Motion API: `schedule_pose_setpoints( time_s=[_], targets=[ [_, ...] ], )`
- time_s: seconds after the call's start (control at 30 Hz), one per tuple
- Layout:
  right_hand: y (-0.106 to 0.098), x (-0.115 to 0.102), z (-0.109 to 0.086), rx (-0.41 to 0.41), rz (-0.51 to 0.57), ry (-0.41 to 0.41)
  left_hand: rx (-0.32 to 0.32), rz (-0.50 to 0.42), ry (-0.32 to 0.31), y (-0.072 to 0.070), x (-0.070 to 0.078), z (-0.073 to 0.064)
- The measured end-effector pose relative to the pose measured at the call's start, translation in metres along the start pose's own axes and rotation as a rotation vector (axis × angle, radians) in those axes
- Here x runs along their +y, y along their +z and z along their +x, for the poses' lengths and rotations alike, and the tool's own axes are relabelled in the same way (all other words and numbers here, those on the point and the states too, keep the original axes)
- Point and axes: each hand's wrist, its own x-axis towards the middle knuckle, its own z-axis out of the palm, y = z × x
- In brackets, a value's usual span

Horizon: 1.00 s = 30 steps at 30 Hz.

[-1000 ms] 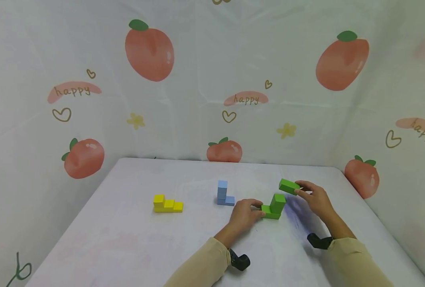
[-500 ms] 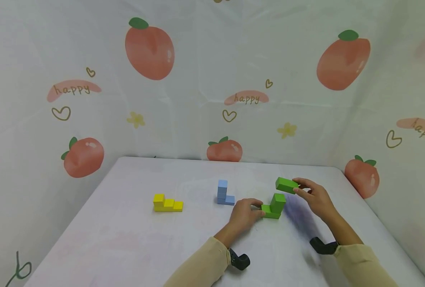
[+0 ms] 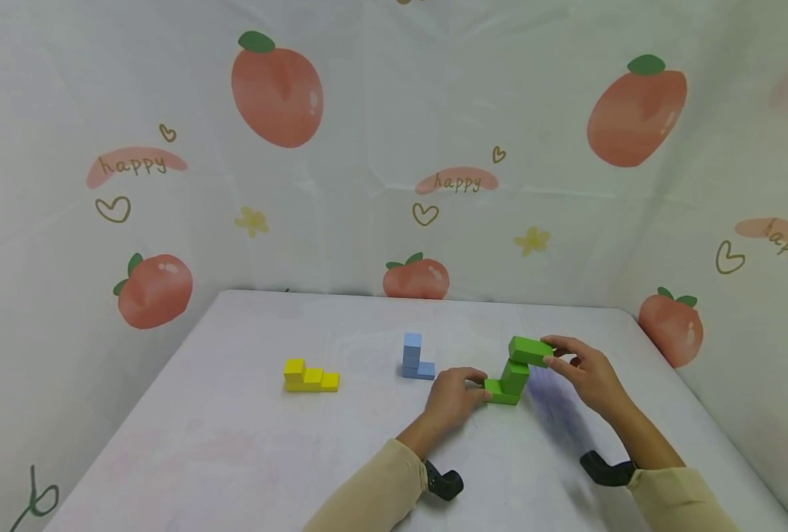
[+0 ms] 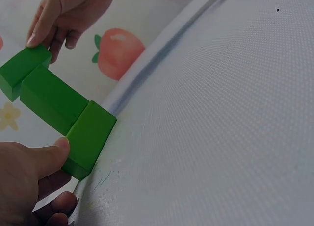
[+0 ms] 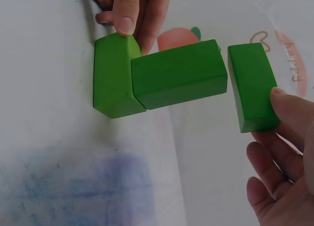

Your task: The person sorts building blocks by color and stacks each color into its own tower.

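Note:
My right hand pinches one end of a green rectangular block, thumb on the near side. That block lies level over an upright green block; a narrow gap between the two shows in the right wrist view. The upright block stands on the right end of a flat green block on the table. My left hand pinches the left end of this bottom block between thumb and fingers.
Left of my hands stands an L-shaped stack of blue blocks. Farther left is a stepped stack of yellow blocks. The white-covered table meets a printed curtain at its back.
My right hand has brought its green block leftward over the upright block, then lowered it towards the top. My left hand has stayed on the bottom block.

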Motion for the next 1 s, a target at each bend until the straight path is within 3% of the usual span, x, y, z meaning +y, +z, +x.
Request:
schedule_pose_setpoints(
  time_s=[1.0],
  targets=[
    [-0.0006,-0.0055,-0.0099,-0.034,-0.027,-0.009,0.009,-0.001,0.021,0.0006,-0.0004,-0.0006]
  ],
)
